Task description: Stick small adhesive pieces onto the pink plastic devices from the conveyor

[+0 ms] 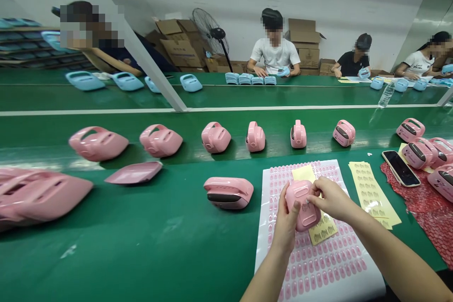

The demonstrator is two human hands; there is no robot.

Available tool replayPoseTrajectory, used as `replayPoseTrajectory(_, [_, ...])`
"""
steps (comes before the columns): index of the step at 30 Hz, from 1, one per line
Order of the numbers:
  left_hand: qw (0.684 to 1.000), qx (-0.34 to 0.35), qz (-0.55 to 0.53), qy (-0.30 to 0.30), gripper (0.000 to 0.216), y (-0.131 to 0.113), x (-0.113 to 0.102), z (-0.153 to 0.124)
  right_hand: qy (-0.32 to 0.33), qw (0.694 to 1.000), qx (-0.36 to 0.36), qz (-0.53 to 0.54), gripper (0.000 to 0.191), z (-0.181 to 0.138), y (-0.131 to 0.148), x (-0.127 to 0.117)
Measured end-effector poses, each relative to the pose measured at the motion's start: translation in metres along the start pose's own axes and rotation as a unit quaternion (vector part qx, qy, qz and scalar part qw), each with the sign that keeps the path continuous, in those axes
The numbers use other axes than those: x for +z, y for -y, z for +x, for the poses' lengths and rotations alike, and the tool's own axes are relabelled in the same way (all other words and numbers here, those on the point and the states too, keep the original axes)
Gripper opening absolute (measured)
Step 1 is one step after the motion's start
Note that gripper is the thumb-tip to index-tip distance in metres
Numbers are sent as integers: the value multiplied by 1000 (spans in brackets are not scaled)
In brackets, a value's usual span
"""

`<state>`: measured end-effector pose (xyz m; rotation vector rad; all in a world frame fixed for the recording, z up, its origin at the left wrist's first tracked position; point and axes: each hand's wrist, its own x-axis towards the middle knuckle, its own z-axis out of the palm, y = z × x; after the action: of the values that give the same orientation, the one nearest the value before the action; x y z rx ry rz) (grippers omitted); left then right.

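My left hand (288, 219) is wrapped round the side of a pink plastic device (299, 191), whose flat face, with two raised oblong pads and a small dark-printed label, is turned up. Against that face, beside the label, the thumb and finger of my right hand (327, 198) are pinched together; what they hold, if anything, is hidden. Under both hands lies a large white sheet (364, 285) with rows of pink oval stickers. On it rests a yellow label sheet (323, 233), partly covered by the device. Left of the sheet sits another pink device (230, 192) with a handle and dark window.
Several pink devices line the green bench (159, 245); a pink shell (134, 173) lies at left. At right are yellow label sheets (371, 193), a phone (401, 168) and red bubble wrap (421, 212). Beyond a divider, people handle blue parts near a bottle (386, 94).
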<state>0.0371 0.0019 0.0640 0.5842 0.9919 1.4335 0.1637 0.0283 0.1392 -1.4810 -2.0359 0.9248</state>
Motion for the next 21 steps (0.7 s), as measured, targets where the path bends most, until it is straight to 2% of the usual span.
replayPoseTrajectory(3, [1000,-8,3,4,73,-3,2,-2,-17,1000,-7,16,15,-1,-1,4])
replayPoseTrajectory(5, [1000,-9,24,0,78,-6,3,-4,-14,996,-2,86,13,0,-4,4])
replayPoseTrajectory(8, [999,-11,31,-15,82,-10,3,-6,-26,972,0,235,12,2,-12,-2])
replayPoseTrajectory(10, [999,-30,3,-12,77,-12,0,-5,-50,964,9,262,14,3,-21,-5])
replayPoseTrajectory(12, [996,-65,-47,-24,66,-14,-6,-3,-33,981,37,187,14,3,-32,-3])
replayPoseTrajectory(14, [987,-104,-106,-54,55,-15,-11,-1,33,995,65,62,12,1,-42,5])
replayPoseTrajectory(17, [976,-122,-158,-89,44,-19,-14,-1,105,989,87,-52,10,-3,-54,26])
replayPoseTrajectory(21, [977,-118,-152,-96,39,-20,-12,-1,97,983,99,-122,8,-6,-58,46])
